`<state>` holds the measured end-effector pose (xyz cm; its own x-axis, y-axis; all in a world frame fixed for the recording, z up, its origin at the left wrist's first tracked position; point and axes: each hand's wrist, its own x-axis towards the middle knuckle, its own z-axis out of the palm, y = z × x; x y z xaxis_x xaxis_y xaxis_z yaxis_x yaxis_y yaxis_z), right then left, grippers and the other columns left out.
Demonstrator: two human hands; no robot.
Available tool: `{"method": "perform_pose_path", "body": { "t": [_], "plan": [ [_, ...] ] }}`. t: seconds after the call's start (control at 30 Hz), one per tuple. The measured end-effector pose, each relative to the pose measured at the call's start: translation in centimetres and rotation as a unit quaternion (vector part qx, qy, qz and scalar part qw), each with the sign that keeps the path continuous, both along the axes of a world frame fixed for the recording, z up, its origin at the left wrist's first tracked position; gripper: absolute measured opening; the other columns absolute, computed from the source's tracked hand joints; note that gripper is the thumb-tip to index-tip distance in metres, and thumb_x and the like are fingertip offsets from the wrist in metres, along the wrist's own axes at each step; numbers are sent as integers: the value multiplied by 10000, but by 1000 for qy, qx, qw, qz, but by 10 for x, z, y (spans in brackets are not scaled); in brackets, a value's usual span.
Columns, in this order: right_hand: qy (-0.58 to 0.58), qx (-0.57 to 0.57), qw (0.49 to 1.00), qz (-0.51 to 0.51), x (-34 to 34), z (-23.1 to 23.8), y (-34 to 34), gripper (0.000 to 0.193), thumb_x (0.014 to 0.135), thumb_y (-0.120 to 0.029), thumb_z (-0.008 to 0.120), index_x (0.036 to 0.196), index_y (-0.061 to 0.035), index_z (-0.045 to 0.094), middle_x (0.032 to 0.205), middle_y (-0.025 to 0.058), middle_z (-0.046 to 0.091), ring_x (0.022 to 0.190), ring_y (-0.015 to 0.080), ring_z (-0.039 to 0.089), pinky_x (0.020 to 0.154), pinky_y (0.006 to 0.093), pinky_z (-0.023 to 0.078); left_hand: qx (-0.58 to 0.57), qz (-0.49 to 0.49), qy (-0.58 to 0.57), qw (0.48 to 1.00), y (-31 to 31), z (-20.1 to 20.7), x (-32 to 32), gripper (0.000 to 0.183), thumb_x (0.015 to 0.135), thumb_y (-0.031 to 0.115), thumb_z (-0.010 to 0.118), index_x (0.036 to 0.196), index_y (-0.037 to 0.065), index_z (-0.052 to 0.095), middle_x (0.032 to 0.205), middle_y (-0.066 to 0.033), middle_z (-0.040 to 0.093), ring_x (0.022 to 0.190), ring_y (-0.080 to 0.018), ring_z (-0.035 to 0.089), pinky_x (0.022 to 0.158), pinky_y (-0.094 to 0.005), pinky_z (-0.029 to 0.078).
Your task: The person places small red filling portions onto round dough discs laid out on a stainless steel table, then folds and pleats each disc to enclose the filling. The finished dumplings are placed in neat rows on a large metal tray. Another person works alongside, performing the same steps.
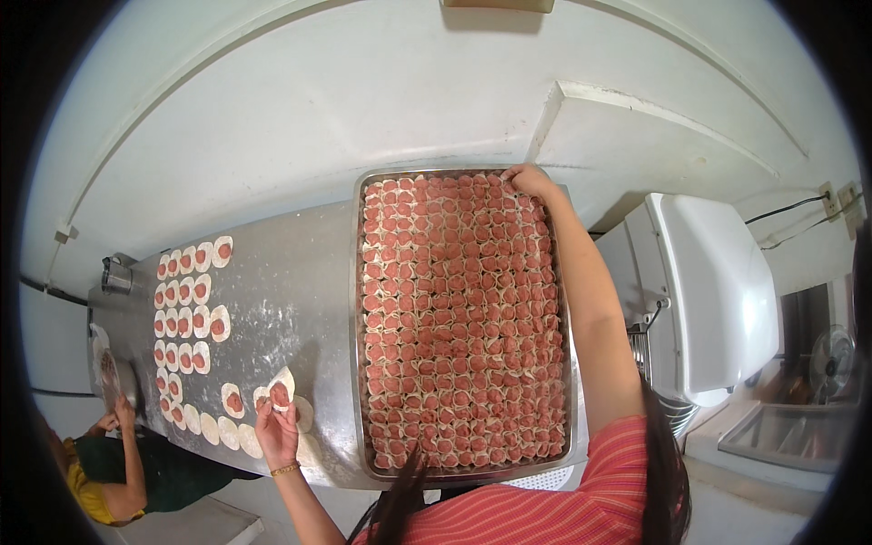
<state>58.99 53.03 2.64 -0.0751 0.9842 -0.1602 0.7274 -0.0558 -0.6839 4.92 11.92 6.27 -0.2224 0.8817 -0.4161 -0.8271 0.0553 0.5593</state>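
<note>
My left hand [277, 431] holds up a round dough wrapper [281, 392] with a lump of pink meat filling on it, pinched in the fingers above the near part of the steel table. At the far right corner of a big metal tray [358, 272], my right hand [531, 180] reaches down with its fingers drawn together on a small open-topped dumpling, largely hidden by them. Close rows of such dumplings [463, 318], meat showing on top, fill most of the tray. Beside my left hand lie a wrapper with meat [232, 400] and several plain wrappers [229, 431].
Rows of meat-topped wrappers [185, 320] lie on the floured steel table [282, 254]. A co-worker's hands [118, 413] are at a metal bowl [125, 377] on the left. A metal jug [116, 274] stands at the far left. A white machine [704, 291] is beyond my right arm.
</note>
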Motion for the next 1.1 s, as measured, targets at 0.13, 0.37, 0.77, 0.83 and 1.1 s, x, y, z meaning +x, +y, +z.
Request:
{"method": "perform_pose_path", "body": {
  "t": [0.13, 0.37, 0.77, 0.83, 1.1],
  "plan": [
    [-107, -23, 994, 26, 0, 2, 4, 232, 709, -154, 545, 849, -75, 712, 856, 202, 663, 809, 325, 641, 733, 371, 497, -4, 6, -1, 1000, -1, 5, 2, 98, 901, 52, 476, 975, 89, 528, 1106, -80, 602, 1046, -201, 587, 868, -396, 534],
    [-153, -15, 988, 18, 0, -10, 13, 226, 716, -198, 562, 817, -56, 705, 856, 217, 651, 821, 346, 635, 739, 400, 496, -12, 10, 5, 1000, 0, 2, 4, 92, 884, 40, 494, 937, 108, 524, 1030, -44, 602, 1026, -187, 589, 864, -401, 535],
    [-176, 0, 984, 3, 5, -25, 20, 242, 716, -197, 553, 812, -28, 697, 901, 240, 642, 870, 367, 629, 772, 406, 493, -38, -7, 39, 998, 4, 13, 15, 79, 868, 47, 525, 880, 119, 496, 924, -15, 567, 935, -200, 607, 824, -388, 555],
    [-165, 10, 986, 6, 1, -25, 19, 259, 723, -204, 552, 812, -4, 690, 896, 250, 639, 872, 373, 629, 774, 410, 492, -24, -10, 39, 999, 1, 10, 14, 70, 867, 53, 529, 921, 94, 516, 940, -21, 576, 933, -216, 607, 835, -384, 548],
    [-198, 7, 979, 37, 7, -22, 20, 257, 715, -197, 566, 897, -79, 703, 916, 201, 651, 824, 344, 634, 750, 413, 491, 18, -59, 12, 998, 3, 12, 24, 177, 851, 89, 539, 1015, 21, 534, 1021, -86, 591, 942, -264, 605, 878, -399, 515]
  ]
}}
